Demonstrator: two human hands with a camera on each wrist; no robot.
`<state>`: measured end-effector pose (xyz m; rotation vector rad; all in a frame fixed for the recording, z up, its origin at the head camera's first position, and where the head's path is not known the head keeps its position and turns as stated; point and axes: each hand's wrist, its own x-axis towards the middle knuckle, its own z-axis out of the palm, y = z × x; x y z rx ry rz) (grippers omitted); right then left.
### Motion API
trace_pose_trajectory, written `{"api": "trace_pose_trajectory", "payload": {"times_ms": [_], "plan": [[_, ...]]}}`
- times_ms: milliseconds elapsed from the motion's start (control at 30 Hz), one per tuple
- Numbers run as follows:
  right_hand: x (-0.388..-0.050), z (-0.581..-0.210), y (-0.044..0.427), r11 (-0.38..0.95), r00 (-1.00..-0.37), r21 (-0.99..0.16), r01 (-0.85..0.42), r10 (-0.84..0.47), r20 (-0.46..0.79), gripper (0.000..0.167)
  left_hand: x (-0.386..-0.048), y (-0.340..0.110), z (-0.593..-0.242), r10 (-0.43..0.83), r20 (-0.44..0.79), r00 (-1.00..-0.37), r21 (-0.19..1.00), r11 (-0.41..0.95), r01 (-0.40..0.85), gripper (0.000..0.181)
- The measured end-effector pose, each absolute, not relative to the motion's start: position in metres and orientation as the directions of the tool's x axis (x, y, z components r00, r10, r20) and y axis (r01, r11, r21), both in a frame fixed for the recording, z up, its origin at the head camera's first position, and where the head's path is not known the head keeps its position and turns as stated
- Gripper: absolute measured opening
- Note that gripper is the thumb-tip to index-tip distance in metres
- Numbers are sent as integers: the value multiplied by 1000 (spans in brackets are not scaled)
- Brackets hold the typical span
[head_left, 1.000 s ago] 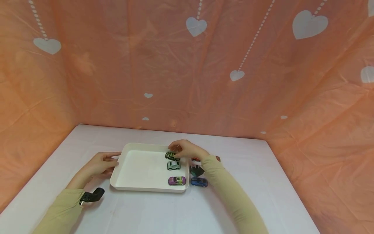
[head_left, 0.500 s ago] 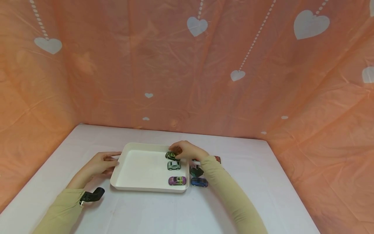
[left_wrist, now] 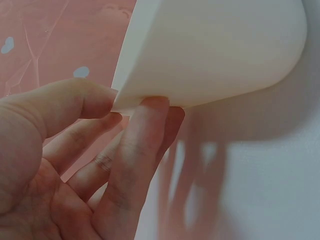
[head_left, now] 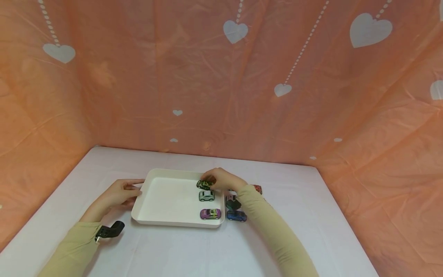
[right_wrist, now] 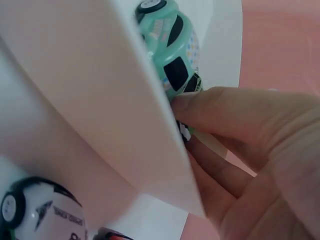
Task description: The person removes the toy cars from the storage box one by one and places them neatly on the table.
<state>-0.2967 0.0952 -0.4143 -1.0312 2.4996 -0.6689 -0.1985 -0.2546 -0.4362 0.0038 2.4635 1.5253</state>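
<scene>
In the head view, a shallow white tray [head_left: 169,202] lies on the table. My left hand [head_left: 119,193] is at its left edge; in the left wrist view, fairly straight fingers [left_wrist: 142,145] touch the tray's outer side. Over the far right corner, my right hand [head_left: 224,179] pinches a black-and-green toy car [head_left: 204,185], partly covered by the fingers. Just nearer in the tray sits a mint-green toy car [head_left: 206,196], and a purple toy car [head_left: 210,214] stands by the near right corner. The right wrist view shows the thumb [right_wrist: 200,107] against the mint car's far end.
Outside the tray's right wall are a blue toy car [head_left: 237,216], a dark car [head_left: 233,202] and a red car [head_left: 257,189], partly behind the right sleeve. A white car [right_wrist: 45,210] shows in the right wrist view. Orange curtain [head_left: 194,77] surrounds the white table [head_left: 173,250].
The right hand has shifted very slightly nearer, still pinching the black-and-green toy car. The left hand and the tray stay in place; the head view has drifted a little.
</scene>
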Motion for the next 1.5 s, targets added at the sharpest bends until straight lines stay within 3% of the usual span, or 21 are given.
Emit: {"api": "trace_pose_trajectory", "payload": {"times_ms": [667, 1100, 1500], "plan": [[-294, -416, 95, 646, -701, -523, -556, -703, -123, 44, -197, -253, -435, 126, -207, -970, 886, 446, -131, 56], [-296, -414, 103, 609, -683, -530, -590, -727, -75, 45, -197, -253, -434, 136, -199, -971, 885, 451, -118, 55], [-292, -393, 124, 550, -692, -617, -563, -722, -12, 44, -198, -253, -434, 119, -221, -968, 875, 462, -143, 57]]}}
